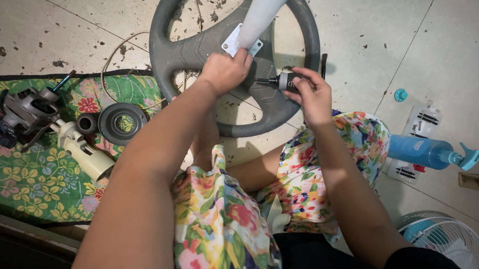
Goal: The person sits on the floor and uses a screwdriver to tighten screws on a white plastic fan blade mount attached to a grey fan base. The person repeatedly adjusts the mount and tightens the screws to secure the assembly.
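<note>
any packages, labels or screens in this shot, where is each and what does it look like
Spray bottle: lying on its side on the tile floor at right, blue body, lighter blue trigger head; no label legible.
Two blister-style packs: flat on the floor under and beside the bottle, white card with small dark parts.
Small tube: in the right hand, dark nozzle, grey-and-dark label band.
No screens or signs.
</note>
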